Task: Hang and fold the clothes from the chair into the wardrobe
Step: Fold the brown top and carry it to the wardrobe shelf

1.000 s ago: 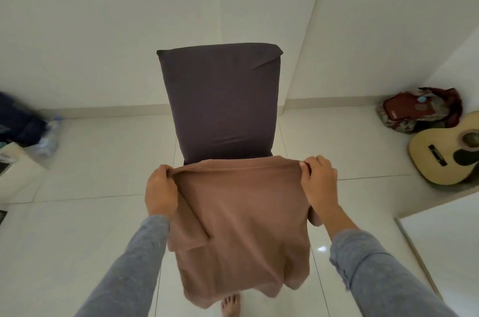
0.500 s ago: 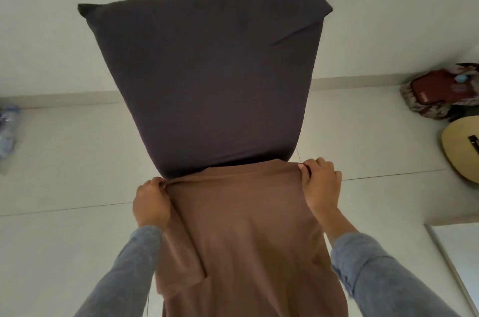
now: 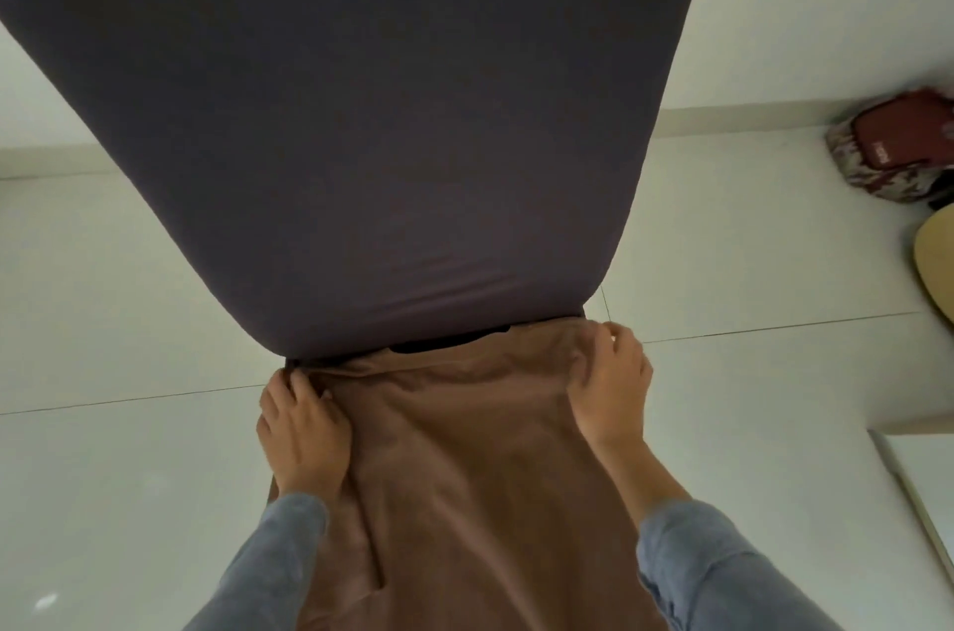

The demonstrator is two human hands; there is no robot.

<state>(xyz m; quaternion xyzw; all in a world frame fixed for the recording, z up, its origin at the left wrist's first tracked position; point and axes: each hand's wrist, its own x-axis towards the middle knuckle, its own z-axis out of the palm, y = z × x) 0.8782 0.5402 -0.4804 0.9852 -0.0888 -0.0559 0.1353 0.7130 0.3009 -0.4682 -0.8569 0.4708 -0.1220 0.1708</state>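
A brown T-shirt (image 3: 464,465) lies spread over the chair seat and hangs toward me. My left hand (image 3: 302,429) pinches its far left corner and my right hand (image 3: 609,388) pinches its far right corner, both against the base of the chair back. The chair back (image 3: 361,114), under a dark purple-grey cover, fills the upper half of the head view. The chair seat is hidden under the shirt. No wardrobe is in view.
Pale tiled floor (image 3: 103,320) spreads on both sides of the chair. A red bag (image 3: 898,145) and the edge of a guitar body (image 3: 934,258) lie at the right by the wall. A white panel edge (image 3: 919,501) shows at lower right.
The view has closed in on the chair, whose back now fills the frame. Both hands have kept hold of the shirt's corners and brought them down to the base of the chair back.
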